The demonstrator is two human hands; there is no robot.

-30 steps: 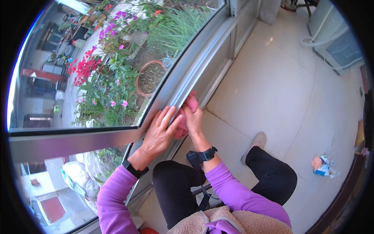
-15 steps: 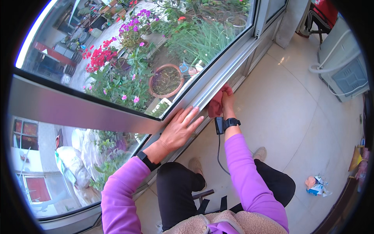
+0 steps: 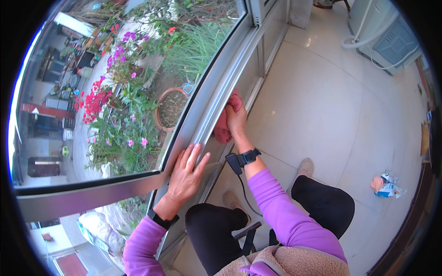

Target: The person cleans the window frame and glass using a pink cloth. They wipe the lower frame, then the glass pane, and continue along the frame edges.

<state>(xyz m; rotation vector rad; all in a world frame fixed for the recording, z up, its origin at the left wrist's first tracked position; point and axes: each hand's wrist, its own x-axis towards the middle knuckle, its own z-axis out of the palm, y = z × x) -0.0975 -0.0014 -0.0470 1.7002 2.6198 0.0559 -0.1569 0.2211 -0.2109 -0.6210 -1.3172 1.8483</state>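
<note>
Your right hand [image 3: 237,117] is clenched around a pink cloth [image 3: 224,126] and presses it against the metal window frame [image 3: 209,108], partway along the sloping rail and above the spot where your other hand rests. Your left hand [image 3: 186,175] lies flat and released on the same frame, fingers spread, lower down near the corner where the rail meets the horizontal bar; it grips nothing and seems only to brace you. The cloth sits bunched between your palm and the rail, touching both. Judging by where the cloth is, the wiping is somewhere in the middle of the frame: the long stretch of rail beyond the cloth, toward the far end of the frame, looks not yet reached, though you cannot tell from the sheen alone which parts are clean. Well away from the frame, on the tiled floor [image 3: 322,92], lies a small crumpled packet [image 3: 386,185].
</note>
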